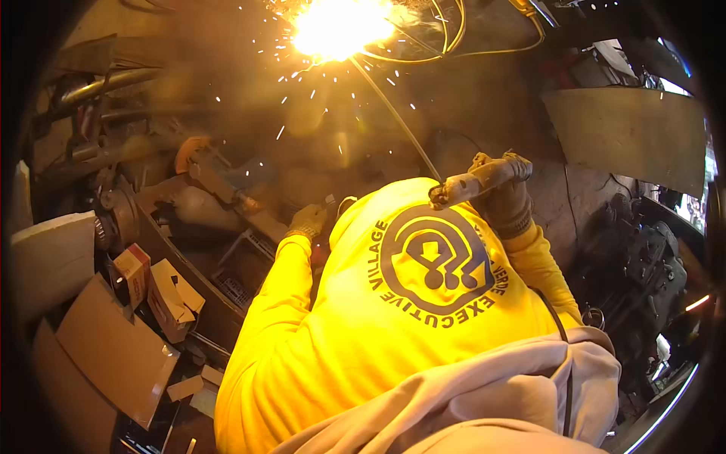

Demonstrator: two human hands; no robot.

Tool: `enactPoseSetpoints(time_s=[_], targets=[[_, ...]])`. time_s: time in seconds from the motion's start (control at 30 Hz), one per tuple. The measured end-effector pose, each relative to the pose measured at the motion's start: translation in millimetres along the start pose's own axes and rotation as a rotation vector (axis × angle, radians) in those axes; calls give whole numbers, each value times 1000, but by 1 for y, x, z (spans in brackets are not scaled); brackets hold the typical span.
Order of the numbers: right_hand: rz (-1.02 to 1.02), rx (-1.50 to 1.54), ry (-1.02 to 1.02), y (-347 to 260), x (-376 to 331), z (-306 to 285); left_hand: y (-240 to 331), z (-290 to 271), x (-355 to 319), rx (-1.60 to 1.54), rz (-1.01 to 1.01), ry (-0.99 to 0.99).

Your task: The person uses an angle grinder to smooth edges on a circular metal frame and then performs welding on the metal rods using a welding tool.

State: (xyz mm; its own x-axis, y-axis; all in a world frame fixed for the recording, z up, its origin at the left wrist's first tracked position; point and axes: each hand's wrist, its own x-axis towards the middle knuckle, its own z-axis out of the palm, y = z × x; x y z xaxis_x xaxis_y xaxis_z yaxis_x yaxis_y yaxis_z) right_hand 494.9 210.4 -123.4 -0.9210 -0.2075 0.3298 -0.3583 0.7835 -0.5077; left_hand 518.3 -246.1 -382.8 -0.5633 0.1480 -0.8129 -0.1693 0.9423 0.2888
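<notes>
My right hand (508, 198), in a worn glove, is closed round the handle of an electrode holder (457, 189). A long thin welding rod (393, 113) runs from the holder's jaw up and to the left. Its far end reaches a glaring welding arc (340, 30), which throws sparks and hides the work beneath it. Also gloved, my left hand (307, 221) is lower and to the left, beside my yellow-sleeved body. Its fingers look curled, but what they hold, if anything, is hidden. A small pale tip (330, 199) shows beside them.
Opened cardboard boxes (172, 299) and brown sheets (113, 348) lie at the left, below pipes (106, 85) and metal scrap. Yellowish cable (454, 51) loops near the arc. At the right are a broad curved panel (628, 136) and dark machinery (635, 265).
</notes>
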Motion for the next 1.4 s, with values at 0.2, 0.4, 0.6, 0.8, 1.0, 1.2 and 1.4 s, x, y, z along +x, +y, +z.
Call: enactPoseSetpoints(time_s=[0.2,0.4,0.6,0.8,1.0,1.2,1.4], targets=[[74,79,-122,2,-1,1,-4,6,14,6,114,-52],[324,759,-184,9,-7,-1,22,-12,9,-94,-31,-157],[454,908,-164,11,-13,7,6,-8,11,-94,-50,-139],[443,926,-163,11,-11,6,7,-13,6,-138,-86,-127],[443,1034,-89,7,-6,6,12,-16,1,-97,-46,-103],[23,329,-43,-18,35,-18,-1,-4,2,9,134,46],[60,356,-42,-5,20,-4,12,-8,-12,-63,20,86]])
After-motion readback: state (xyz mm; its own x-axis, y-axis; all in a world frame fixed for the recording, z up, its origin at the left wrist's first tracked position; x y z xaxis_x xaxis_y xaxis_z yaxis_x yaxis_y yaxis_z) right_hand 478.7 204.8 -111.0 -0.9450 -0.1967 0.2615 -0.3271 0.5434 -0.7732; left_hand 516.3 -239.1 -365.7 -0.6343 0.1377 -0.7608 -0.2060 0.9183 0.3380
